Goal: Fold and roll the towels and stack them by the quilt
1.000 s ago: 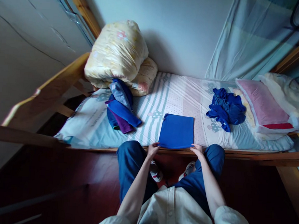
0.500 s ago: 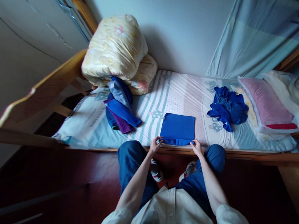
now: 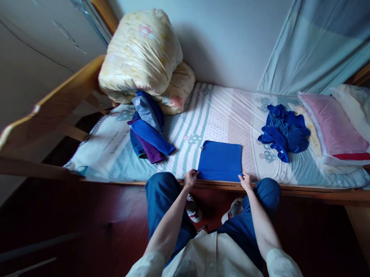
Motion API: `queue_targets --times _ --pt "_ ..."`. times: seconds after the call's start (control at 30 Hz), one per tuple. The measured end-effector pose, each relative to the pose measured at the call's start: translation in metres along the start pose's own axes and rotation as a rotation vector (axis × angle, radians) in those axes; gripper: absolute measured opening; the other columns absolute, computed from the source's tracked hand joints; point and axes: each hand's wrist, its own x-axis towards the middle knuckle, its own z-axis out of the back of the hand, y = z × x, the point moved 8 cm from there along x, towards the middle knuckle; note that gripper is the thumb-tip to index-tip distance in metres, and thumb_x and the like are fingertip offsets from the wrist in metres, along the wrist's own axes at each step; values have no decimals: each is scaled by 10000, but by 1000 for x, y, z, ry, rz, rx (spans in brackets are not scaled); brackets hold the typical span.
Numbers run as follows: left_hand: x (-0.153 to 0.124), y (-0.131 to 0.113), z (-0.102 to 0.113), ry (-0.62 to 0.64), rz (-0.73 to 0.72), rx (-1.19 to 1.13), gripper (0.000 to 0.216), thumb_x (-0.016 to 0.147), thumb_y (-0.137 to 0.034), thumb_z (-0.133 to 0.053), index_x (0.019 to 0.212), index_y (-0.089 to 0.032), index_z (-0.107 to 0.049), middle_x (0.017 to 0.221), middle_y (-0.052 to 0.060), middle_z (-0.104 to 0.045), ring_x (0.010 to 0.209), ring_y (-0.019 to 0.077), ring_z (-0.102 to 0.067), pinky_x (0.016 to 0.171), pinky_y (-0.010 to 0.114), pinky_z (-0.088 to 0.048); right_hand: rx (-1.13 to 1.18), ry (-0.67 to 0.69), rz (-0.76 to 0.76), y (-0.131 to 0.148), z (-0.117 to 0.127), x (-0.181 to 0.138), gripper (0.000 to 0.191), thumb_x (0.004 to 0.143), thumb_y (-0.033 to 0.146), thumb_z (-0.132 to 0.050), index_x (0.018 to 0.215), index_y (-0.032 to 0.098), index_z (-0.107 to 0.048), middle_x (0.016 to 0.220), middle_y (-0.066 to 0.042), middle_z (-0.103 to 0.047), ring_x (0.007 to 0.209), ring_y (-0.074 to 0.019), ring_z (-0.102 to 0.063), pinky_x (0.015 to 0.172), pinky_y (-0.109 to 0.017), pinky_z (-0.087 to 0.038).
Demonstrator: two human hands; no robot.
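A blue cloth (image 3: 221,158), folded to a near square, lies flat at the front edge of the bed, with a small pale tag at its left side. My left hand (image 3: 190,177) pinches its near left corner. At the near right corner, the fingers of my right hand (image 3: 245,180) are closed on the same cloth. A narrow folded band runs along its near edge between my hands. Whether it is a garment or a towel, I cannot tell.
Folded blue and purple clothes (image 3: 151,131) lie on the left, below a bundled yellow quilt (image 3: 143,54). Crumpled blue clothing (image 3: 284,131) sits on the right beside a pink pillow (image 3: 336,127). A wooden rail (image 3: 312,192) edges the bed in front of my knees.
The near edge of the blue cloth, bunched before, now lies flatter and straighter. My hands have moved slightly apart, still gripping its corners. The view has shifted a little.
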Motion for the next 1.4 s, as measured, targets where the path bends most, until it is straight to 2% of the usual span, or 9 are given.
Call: queue_targets --times 0.17,0.43,0.83,1.1,1.23,1.3,1.4 --pt "0 3 -2 -27 8 33 181 823 -370 -645 844 -194 -679 682 53 -698 691 217 -661 686 308 -501 -54 -12 -23 -5 -2 2 178 788 345 -628 808 184 -699 758 -73 -753 734 -234 -686 723 -316 -537" --pt "1 8 -6 -40 28 88 178 859 -331 -609 881 -177 -697 760 82 -721 751 231 -678 733 322 -500 -129 -29 -73 -13 -6 3 148 801 327 -614 768 197 -676 795 -88 -750 759 -234 -677 729 -309 -517" --pt "2 11 -9 -25 37 137 198 881 -339 -601 912 -170 -699 813 84 -741 797 225 -692 765 314 -511 -213 -43 -107 -15 -8 4 194 815 344 -582 700 199 -641 724 -58 -720 701 -196 -635 665 -255 -463" --pt "-1 6 -7 -39 27 152 167 868 -337 -618 868 -182 -681 748 53 -715 745 210 -683 737 308 -517 -255 -67 -130 -10 -6 2 218 843 315 -568 711 181 -679 731 -71 -735 707 -198 -646 671 -254 -459" --pt "-3 3 -2 -49 8 148 171 889 -307 -583 943 -175 -679 800 57 -720 751 204 -689 736 311 -535 -275 -99 -126 -5 0 -2 216 870 289 -553 806 164 -718 786 -92 -749 764 -220 -663 711 -274 -472" --pt "-5 -3 2 -65 -38 156 193 899 -268 -560 1020 -172 -676 927 82 -733 833 215 -701 794 334 -550 -282 -134 -124 -1 5 -6 241 898 266 -520 941 154 -728 877 -113 -758 833 -231 -669 762 -291 -481" --pt "-12 -26 0 -58 -296 239 243 910 -231 -549 1114 -183 -672 1153 125 -712 1085 259 -672 970 398 -529 -331 -212 40 22 10 -16 311 949 224 -443 1099 149 -705 1047 -145 -744 988 -241 -656 895 -329 -477"
